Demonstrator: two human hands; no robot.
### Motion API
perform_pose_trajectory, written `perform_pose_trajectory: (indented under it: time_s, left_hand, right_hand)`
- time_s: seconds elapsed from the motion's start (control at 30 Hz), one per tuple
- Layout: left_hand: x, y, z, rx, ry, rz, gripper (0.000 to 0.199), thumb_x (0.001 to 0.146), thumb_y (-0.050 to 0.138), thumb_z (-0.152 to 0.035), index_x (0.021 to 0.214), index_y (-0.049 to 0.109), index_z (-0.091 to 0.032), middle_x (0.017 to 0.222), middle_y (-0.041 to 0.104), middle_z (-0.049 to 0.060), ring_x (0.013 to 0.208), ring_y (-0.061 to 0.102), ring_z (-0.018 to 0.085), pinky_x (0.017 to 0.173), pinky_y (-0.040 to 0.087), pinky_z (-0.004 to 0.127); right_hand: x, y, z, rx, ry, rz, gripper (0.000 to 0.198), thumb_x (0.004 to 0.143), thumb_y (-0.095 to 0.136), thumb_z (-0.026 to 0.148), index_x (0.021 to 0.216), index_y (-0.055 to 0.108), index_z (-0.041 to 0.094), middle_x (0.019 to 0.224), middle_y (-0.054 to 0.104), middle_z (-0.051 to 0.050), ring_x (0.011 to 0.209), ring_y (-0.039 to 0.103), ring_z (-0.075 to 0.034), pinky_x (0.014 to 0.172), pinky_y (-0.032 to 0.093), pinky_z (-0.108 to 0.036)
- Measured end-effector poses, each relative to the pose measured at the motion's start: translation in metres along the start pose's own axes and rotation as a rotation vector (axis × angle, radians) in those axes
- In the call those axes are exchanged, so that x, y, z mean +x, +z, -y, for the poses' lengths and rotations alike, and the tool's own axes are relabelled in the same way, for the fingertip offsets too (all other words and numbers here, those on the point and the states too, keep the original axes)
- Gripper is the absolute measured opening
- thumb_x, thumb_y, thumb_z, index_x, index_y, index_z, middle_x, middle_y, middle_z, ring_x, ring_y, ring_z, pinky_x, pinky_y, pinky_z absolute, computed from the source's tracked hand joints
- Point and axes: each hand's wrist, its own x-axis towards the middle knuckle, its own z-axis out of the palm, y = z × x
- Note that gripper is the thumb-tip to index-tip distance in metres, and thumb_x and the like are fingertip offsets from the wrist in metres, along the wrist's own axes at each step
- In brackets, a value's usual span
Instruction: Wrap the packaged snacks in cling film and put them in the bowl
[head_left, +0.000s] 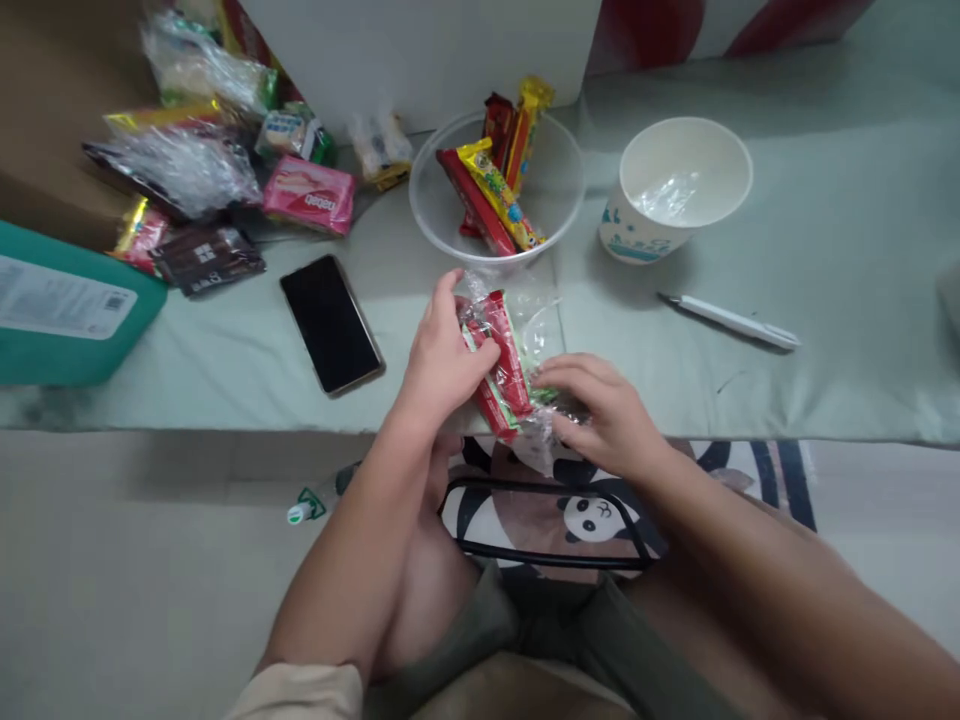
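Note:
Near the table's front edge lies a clear plastic bag with red-and-green wrapped snack bars (510,355) in it. My left hand (446,350) grips its left side, thumb pressed on the wrappers. At the bag's lower right, my right hand (600,410) has curled fingers on the crinkled clear plastic; its fingertips are partly hidden. Just beyond the bag stands a clear round plastic bowl (424,205) holding several red and yellow wrapped snack sticks (499,190).
A black phone (332,325) lies to the left, beside a heap of packaged snacks (187,165) and a teal box (67,345). On the right are a paper tub (645,225) with clear plastic inside and a white pen (739,322). A bottle (319,500) lies on the floor.

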Motion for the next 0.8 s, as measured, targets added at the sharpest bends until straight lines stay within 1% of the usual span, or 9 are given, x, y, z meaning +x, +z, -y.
perform_pose_trajectory:
  time_s: [0.07, 0.17, 0.33, 0.4, 0.47, 0.53, 0.63, 0.73, 0.8]
  left_hand:
    - [0.0, 0.006, 0.0, -0.019, 0.021, -0.018, 0.079, 0.076, 0.069, -0.012, 0.147, 0.038, -0.025, 0.129, 0.062, 0.01, 0.114, 0.063, 0.026, 0.107, 0.05, 0.044]
    - [-0.001, 0.014, -0.001, -0.047, 0.057, -0.025, 0.08, 0.075, 0.07, -0.01, 0.147, 0.038, -0.027, 0.128, 0.062, 0.008, 0.115, 0.063, 0.024, 0.108, 0.049, 0.041]
    - [0.0, 0.016, -0.002, -0.072, 0.009, -0.002, 0.089, 0.071, 0.075, -0.014, 0.151, 0.037, -0.026, 0.138, 0.057, 0.012, 0.122, 0.062, 0.028, 0.108, 0.049, 0.043]
    - [0.002, 0.013, -0.003, -0.106, -0.004, 0.037, 0.089, 0.072, 0.075, -0.016, 0.152, 0.038, -0.026, 0.139, 0.06, 0.012, 0.122, 0.063, 0.028, 0.108, 0.05, 0.043]
    - [0.002, 0.009, -0.007, -0.135, 0.005, 0.114, 0.077, 0.076, 0.071, -0.016, 0.148, 0.046, -0.022, 0.132, 0.067, 0.011, 0.118, 0.066, 0.027, 0.107, 0.05, 0.043]
    - [0.002, 0.007, -0.01, -0.147, 0.057, 0.159, 0.056, 0.079, 0.066, -0.015, 0.135, 0.06, -0.019, 0.126, 0.071, 0.009, 0.115, 0.067, 0.025, 0.107, 0.051, 0.043]
    - [0.002, 0.006, -0.013, -0.148, 0.184, 0.136, 0.03, 0.084, 0.061, -0.013, 0.111, 0.071, -0.019, 0.121, 0.073, 0.007, 0.115, 0.067, 0.021, 0.108, 0.05, 0.04]
    - [0.001, 0.007, -0.012, -0.152, 0.251, 0.101, 0.02, 0.088, 0.058, -0.012, 0.1, 0.072, -0.019, 0.117, 0.074, 0.007, 0.112, 0.068, 0.019, 0.105, 0.051, 0.036]
    - [0.0, 0.007, -0.011, -0.161, 0.283, 0.076, 0.018, 0.088, 0.058, -0.012, 0.097, 0.072, -0.019, 0.118, 0.074, 0.008, 0.112, 0.068, 0.019, 0.104, 0.051, 0.035]
  right_hand:
    - [0.003, 0.001, 0.008, 0.089, -0.019, -0.017, 0.012, 0.088, 0.06, 0.017, 0.094, 0.065, 0.025, 0.112, 0.075, -0.006, 0.1, 0.07, -0.02, 0.088, 0.053, -0.038]
    - [0.007, 0.003, 0.016, 0.183, -0.007, -0.047, 0.015, 0.08, 0.056, 0.009, 0.083, 0.058, 0.023, 0.109, 0.075, -0.006, 0.101, 0.069, -0.02, 0.091, 0.053, -0.039]
    - [0.009, 0.005, 0.018, 0.275, 0.099, -0.087, 0.021, 0.073, 0.046, 0.003, 0.078, 0.047, 0.024, 0.076, 0.069, 0.001, 0.089, 0.07, -0.019, 0.082, 0.052, -0.035]
    - [0.009, 0.005, 0.018, 0.279, 0.112, -0.053, 0.02, 0.074, 0.046, 0.005, 0.078, 0.047, 0.024, 0.072, 0.066, 0.002, 0.079, 0.068, -0.017, 0.075, 0.051, -0.033]
    - [0.011, 0.006, 0.017, 0.265, 0.112, -0.011, 0.017, 0.077, 0.047, 0.007, 0.078, 0.049, 0.024, 0.073, 0.065, 0.001, 0.07, 0.063, -0.014, 0.069, 0.049, -0.03]
    - [0.012, 0.007, 0.016, 0.24, 0.119, 0.011, 0.014, 0.079, 0.048, 0.01, 0.078, 0.051, 0.023, 0.075, 0.066, 0.0, 0.068, 0.061, -0.014, 0.067, 0.049, -0.029]
    - [0.013, 0.01, 0.013, 0.211, 0.132, 0.014, 0.013, 0.08, 0.051, 0.011, 0.079, 0.056, 0.023, 0.078, 0.067, -0.001, 0.074, 0.063, -0.015, 0.072, 0.051, -0.03]
    - [0.01, 0.014, 0.01, 0.12, 0.155, -0.078, 0.013, 0.078, 0.056, 0.012, 0.08, 0.062, 0.023, 0.092, 0.065, -0.004, 0.088, 0.064, -0.018, 0.082, 0.054, -0.036]
    - [0.008, 0.016, 0.008, 0.001, 0.203, -0.175, 0.009, 0.077, 0.062, 0.015, 0.079, 0.066, 0.023, 0.116, 0.059, -0.009, 0.11, 0.062, -0.024, 0.092, 0.054, -0.043]
